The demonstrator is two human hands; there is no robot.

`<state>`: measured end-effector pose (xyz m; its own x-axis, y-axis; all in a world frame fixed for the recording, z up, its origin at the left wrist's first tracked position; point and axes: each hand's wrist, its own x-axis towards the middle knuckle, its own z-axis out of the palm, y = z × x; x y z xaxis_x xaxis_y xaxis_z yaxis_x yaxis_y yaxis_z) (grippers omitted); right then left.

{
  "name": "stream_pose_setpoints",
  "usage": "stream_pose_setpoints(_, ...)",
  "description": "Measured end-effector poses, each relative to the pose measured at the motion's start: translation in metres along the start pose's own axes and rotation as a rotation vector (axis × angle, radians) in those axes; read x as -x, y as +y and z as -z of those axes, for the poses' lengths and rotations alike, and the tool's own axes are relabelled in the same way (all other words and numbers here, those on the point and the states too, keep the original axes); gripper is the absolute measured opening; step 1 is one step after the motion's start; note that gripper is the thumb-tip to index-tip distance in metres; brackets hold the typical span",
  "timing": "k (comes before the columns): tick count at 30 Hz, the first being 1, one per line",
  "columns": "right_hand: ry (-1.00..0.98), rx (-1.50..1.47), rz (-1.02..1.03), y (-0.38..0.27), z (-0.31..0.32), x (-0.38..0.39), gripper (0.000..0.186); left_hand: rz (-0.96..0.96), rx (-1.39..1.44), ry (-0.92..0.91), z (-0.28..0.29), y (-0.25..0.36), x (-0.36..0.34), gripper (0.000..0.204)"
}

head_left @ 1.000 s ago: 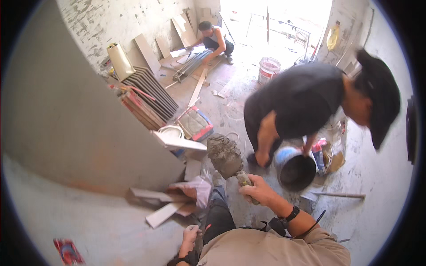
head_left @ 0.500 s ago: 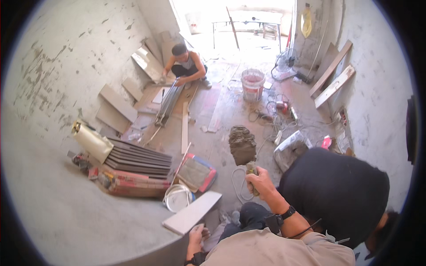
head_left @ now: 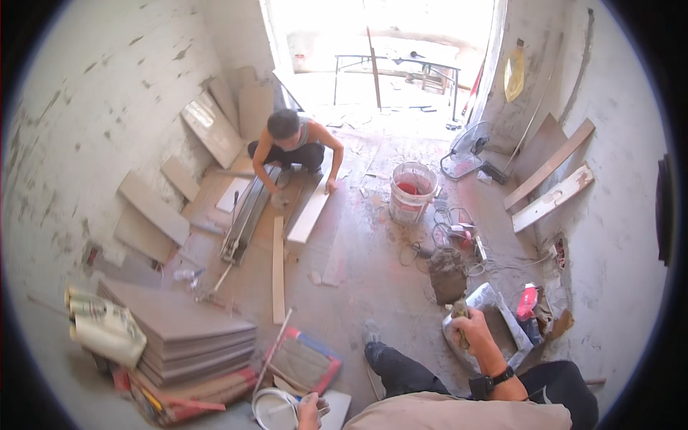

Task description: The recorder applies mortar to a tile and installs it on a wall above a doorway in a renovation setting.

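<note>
My right hand (head_left: 473, 333) grips a trowel (head_left: 459, 309) by its handle, and grey mortar covers the blade. It hangs over the near left edge of a pale-rimmed mortar tub (head_left: 524, 331). Low in the picture, my left hand (head_left: 312, 411) has loosely bent fingers with nothing visible in them. Beside it are a white round bucket (head_left: 275, 393) and a pale tile (head_left: 338, 405), both partly cut off or covered.
Another person (head_left: 294, 143) squats by a tile cutter (head_left: 247, 215), one hand on a white tile strip (head_left: 310, 213). Stacked tiles (head_left: 186, 326) stand at left. A red-stained bucket (head_left: 413, 193), a fan (head_left: 467, 147) and tangled cords (head_left: 448, 226) are ahead.
The view has shifted. My right hand with the trowel has moved right to the mortar tub, and my left hand is now nearer the white bucket. The other person now handles a white tile strip.
</note>
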<state>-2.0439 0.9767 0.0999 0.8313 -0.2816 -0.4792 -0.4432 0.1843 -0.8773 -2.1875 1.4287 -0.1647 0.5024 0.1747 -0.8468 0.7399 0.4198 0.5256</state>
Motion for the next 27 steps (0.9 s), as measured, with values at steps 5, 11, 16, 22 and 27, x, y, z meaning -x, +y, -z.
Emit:
stream_pose_setpoints(5, 0.002, -0.046, -0.077, -0.065, -0.011, -0.112, 0.013, -0.075, -0.152, -0.162, -0.135, 0.181, 0.026, 0.023)
stream_pose_setpoints(11, -0.014, -0.082, -0.034, -0.147, -0.033, -0.252, 0.012, -0.211, -0.215, -0.159, -0.179, 0.258, -0.139, 0.019)
stream_pose_setpoints(16, 0.052, -0.068, 0.007, -0.206, -0.054, -0.355, 0.014, -0.122, -0.306, -0.173, -0.290, 0.380, -0.211, 0.024)
stream_pose_setpoints(22, 0.103, -0.110, 0.016, -0.312, -0.063, -0.510, 0.013, -0.119, -0.559, -0.244, -0.498, 0.567, -0.307, 0.026)
stream_pose_setpoints(27, 0.127, -0.121, 0.004, -0.380, -0.074, -0.637, 0.016, -0.171, -0.583, -0.323, -0.634, 0.693, -0.345, 0.028)
